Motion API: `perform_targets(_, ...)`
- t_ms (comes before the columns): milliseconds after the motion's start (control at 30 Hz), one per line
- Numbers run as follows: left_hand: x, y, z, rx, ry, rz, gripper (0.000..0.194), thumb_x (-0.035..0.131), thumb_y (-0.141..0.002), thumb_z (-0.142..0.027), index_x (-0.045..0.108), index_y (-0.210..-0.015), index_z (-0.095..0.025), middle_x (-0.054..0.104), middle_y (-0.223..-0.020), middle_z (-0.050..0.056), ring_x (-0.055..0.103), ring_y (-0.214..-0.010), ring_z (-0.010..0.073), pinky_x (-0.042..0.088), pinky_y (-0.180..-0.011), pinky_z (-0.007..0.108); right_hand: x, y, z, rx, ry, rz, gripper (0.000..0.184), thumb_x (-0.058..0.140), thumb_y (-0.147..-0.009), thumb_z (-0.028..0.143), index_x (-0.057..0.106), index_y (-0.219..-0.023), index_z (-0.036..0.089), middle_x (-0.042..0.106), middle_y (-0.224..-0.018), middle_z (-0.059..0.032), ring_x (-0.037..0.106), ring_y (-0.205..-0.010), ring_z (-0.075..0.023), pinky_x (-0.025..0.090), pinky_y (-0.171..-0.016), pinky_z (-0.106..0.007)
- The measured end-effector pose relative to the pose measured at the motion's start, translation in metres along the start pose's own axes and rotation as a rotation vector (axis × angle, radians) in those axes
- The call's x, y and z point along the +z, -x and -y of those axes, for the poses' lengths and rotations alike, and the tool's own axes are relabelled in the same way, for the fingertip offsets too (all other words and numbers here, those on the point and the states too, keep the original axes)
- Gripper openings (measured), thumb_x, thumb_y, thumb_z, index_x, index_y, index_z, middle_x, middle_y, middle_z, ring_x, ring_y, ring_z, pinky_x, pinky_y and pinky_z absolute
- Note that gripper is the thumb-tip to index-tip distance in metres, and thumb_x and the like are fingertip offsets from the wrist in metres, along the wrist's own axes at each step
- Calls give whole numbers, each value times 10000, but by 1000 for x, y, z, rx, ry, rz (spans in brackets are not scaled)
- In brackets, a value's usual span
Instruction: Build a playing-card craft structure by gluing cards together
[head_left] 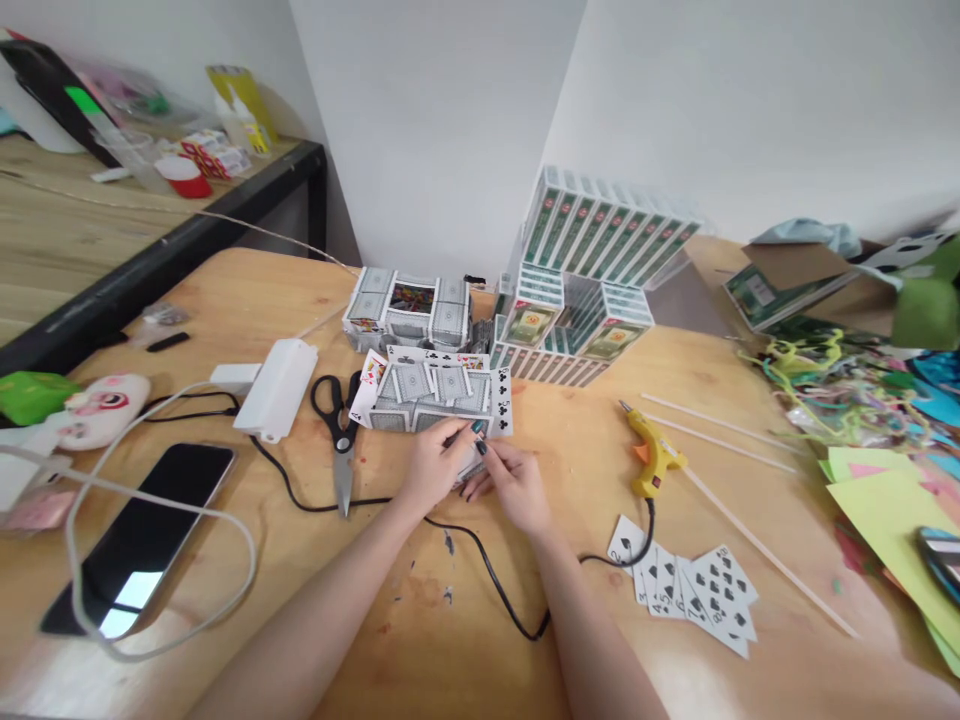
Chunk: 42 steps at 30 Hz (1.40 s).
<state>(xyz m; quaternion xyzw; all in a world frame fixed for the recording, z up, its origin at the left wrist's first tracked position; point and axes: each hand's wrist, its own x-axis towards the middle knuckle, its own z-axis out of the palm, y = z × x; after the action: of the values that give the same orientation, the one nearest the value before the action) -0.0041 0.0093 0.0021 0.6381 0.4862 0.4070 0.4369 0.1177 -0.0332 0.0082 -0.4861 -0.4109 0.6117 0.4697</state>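
My left hand point(436, 465) and my right hand point(517, 485) meet at the middle of the table, fingers closed on a playing card point(469, 466). Most of that card is hidden by the fingers. Just beyond them lies a flat piece made of playing cards point(452, 390), grey backs in the middle and faces along its edges. Behind it stands a box built of cards point(409, 325) with an opening in its top. Black-handled scissors point(341, 450) rest left of my hands. A yellow hot glue gun point(651, 455) lies to the right, a glue stick at its back end.
Stacked green-and-white card boxes point(592, 290) rise at the back. Fanned spade cards point(686, 595) lie at right, near glue sticks point(724, 430). A phone point(150, 535), white cable point(247, 570) and white adapter point(276, 390) are at left. A black cord point(487, 570) crosses below my wrists.
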Motion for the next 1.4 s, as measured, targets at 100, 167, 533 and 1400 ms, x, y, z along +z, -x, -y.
perform_targets(100, 1, 0, 2, 16, -22, 8, 235, 482, -838, -311, 612, -710, -163, 611, -673, -3, 547, -653, 120, 408, -614, 212, -1, -1, -2, 29, -13, -1, 361, 530, -787, 496, 582, -814, 140, 603, -482, 3, 591, -398, -136, 458, -390, -215)
perform_targets(167, 2, 0, 3, 57, -63, 28, 233, 469, -848, -307, 613, -730, -166, 614, -694, 4, 553, -667, 122, 408, -625, 216, -1, -1, -2, 55, -8, -18, 371, 532, -777, 512, 569, -784, 143, 590, -462, 9, 587, -385, -140, 446, -372, -213)
perform_targets(533, 6, 6, 0, 237, -390, 3, 274, 411, -877, -301, 499, -645, -184, 515, -608, -6, 483, -593, 119, 356, -579, 232, 0, 0, -1, 114, 31, -38, 233, 447, -773, 361, 546, -729, 155, 556, -415, 30, 548, -343, -125, 409, -351, -194)
perform_targets(1400, 4, 3, -1, 62, -206, -105, 310, 439, -848, -321, 518, -592, -166, 513, -541, -25, 471, -537, 93, 347, -522, 197, -1, 2, -3, 55, -167, 63, 307, 409, -639, 204, 641, -823, 125, 645, -542, -36, 619, -502, -175, 493, -446, -260)
